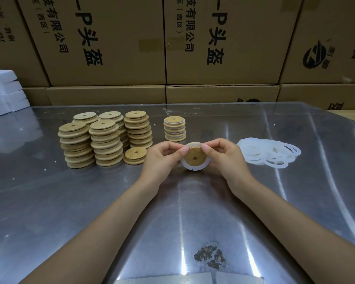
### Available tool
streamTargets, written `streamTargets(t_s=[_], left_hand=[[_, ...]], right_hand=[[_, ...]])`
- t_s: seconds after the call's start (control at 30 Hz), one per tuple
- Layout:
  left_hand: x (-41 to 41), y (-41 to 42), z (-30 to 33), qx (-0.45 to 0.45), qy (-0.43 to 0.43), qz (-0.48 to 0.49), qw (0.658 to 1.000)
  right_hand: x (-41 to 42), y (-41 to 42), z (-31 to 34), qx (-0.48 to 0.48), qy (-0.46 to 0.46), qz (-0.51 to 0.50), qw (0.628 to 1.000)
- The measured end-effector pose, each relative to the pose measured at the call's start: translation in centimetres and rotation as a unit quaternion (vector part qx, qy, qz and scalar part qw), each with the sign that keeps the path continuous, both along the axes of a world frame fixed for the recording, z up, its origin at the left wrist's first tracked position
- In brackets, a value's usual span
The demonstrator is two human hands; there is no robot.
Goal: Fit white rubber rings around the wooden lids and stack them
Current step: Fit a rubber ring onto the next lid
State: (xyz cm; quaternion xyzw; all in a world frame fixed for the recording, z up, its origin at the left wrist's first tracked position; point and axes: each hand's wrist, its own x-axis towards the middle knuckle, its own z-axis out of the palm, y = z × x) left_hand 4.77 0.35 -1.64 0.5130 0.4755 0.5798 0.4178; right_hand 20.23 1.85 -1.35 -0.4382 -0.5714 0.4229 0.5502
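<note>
Stretching a white ring (194, 168) round a wooden lid (194, 157) is the step you're on. Your left hand (162, 158) & right hand (223, 158) both pinch the lid & ring, held up just above the middle of the desk (70, 201). The ring sits on the near side but looks loose at the top, by your thumbs. Next, I think: roll it over the top rim till it sits snug all round, then put it on the small done stack (174, 129) toward the far edge. Bare lids (103, 138) wait far-left; spare rings (271, 153) lie to the right.
</note>
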Motion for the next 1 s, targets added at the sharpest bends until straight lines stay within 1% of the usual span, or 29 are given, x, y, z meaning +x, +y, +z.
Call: streamTargets(t_s=[0.2,0.3,0.4,0.53,0.7,0.83,1.0], left_hand=[[0.1,0.0,0.4,-0.044,-0.074,-0.023,0.996],[0.0,0.0,0.6,-0.054,-0.083,-0.032,0.995],[-0.4,0.1,0.5,-0.047,-0.06,-0.049,0.996],[-0.8,0.4,0.3,-0.029,-0.012,-0.066,0.997],[-1.2,0.5,0.1,-0.019,0.05,-0.086,0.995],[-1.3,0.5,0.1,-0.012,0.056,-0.079,0.995],[-1.5,0.6,0.3,0.012,0.078,-0.062,0.995]], right_hand=[[-0.3,0.1,0.1,-0.067,0.065,0.019,0.995],[-0.2,0.2,0.1,-0.08,0.077,0.03,0.993],[0.1,0.3,0.1,-0.084,0.071,0.05,0.993],[0.9,0.3,0.4,-0.092,0.024,0.079,0.992],[1.3,0.4,0.5,-0.105,0.011,0.081,0.991],[1.6,0.4,0.8,-0.125,-0.032,0.064,0.99],[2.1,0.2,0.8,-0.15,-0.028,0.085,0.985]])
